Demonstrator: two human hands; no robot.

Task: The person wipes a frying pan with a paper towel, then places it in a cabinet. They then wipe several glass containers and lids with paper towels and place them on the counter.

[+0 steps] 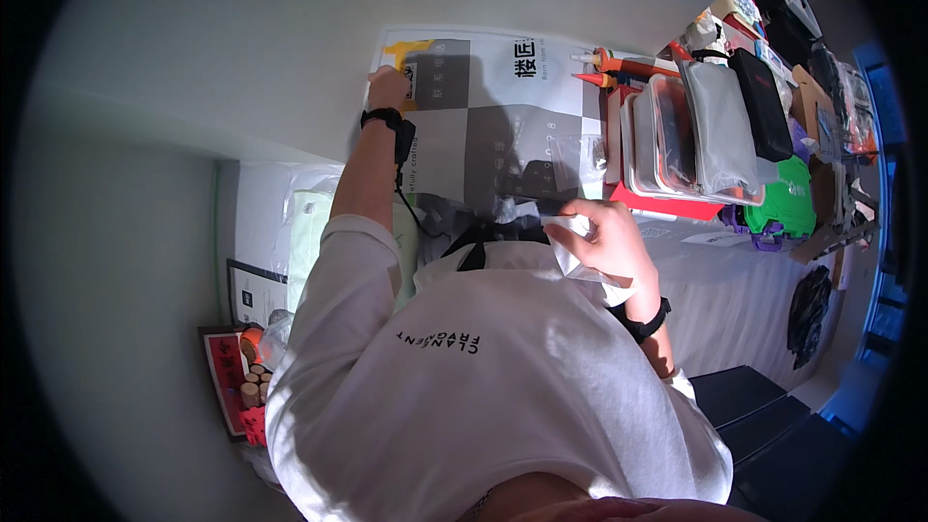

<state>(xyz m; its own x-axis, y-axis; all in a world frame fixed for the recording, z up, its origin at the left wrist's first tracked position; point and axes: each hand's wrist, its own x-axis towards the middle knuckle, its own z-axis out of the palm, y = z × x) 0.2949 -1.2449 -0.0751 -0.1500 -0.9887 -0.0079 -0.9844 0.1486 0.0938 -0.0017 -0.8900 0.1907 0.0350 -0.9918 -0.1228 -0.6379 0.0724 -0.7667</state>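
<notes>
My left hand (390, 89), a black band on its wrist, is at the far left corner of a grey-and-white checked printed sheet (500, 87). Its fingers are curled beside a yellow patch (415, 48); whether they grip anything is hidden. Close to my chest, my right hand (609, 235) pinches a thin white, partly see-through piece of paper or plastic (573, 255) between thumb and fingers. A clear plastic bag (576, 159) lies on the sheet beyond that hand. A black cord hangs from the left wrist band.
To the right stand stacked clear plastic boxes (670, 134), a grey pouch (725, 130), a black case (760, 105), orange-tipped tubes (596, 79) and a green case (783, 196). A pale wall (254, 51) borders the sheet's far and left sides. Framed items (225, 377) stand lower left.
</notes>
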